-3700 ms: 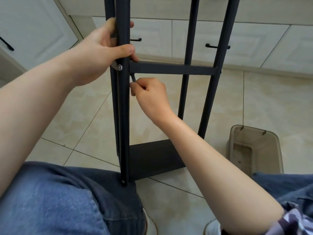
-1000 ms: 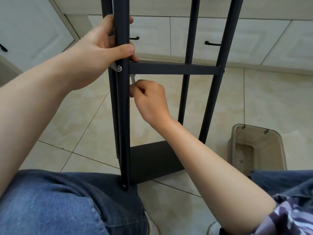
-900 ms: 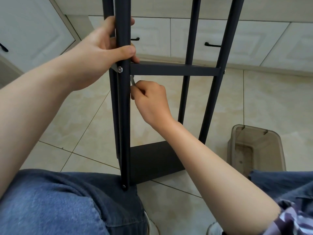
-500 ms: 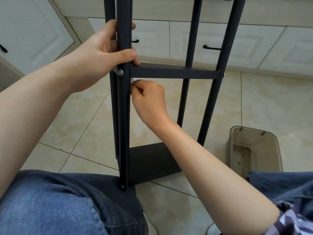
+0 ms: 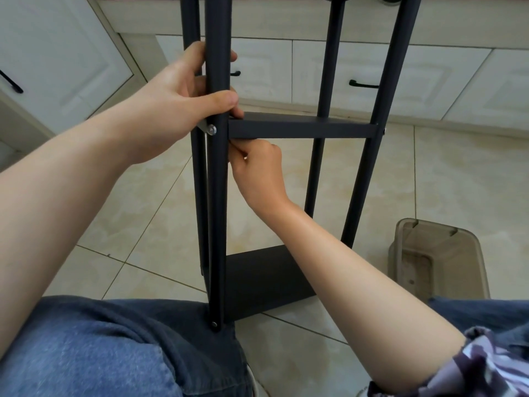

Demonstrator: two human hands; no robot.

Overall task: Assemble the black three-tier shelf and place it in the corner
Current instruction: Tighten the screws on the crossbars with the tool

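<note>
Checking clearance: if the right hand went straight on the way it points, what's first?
Probably the underside of the middle shelf, just above the right hand, beside the front post; depth unclear, possibly the post first.

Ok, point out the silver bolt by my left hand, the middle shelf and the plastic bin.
silver bolt (image 5: 212, 129), head view, its round head.
middle shelf (image 5: 300, 129), head view, its front edge.
plastic bin (image 5: 438, 239), head view, its far wall.

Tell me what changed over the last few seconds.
Right hand rose beside the post, up under the middle shelf, nearly hiding the tool it pinches. Left hand still grips the post; bin unmoved.
</note>
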